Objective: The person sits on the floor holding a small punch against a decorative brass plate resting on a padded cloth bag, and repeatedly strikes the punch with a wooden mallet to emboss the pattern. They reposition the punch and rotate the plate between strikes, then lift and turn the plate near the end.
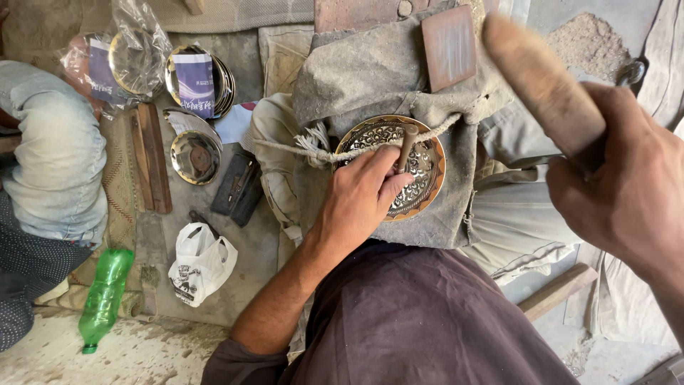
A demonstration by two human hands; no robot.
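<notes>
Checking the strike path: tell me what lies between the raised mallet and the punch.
Nothing visible. The right hand holds the wooden mallet raised, apart from the punch, which the left hand holds on the engraved plate.

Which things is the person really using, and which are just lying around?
In use:
left hand holding a punch
engraved metal plate
rope across the plate
right hand gripping a wooden mallet
grey cloth pad under the plate

Lying about:
green plastic bottle
white plastic bag
shiny plates
wooden sticks
</notes>
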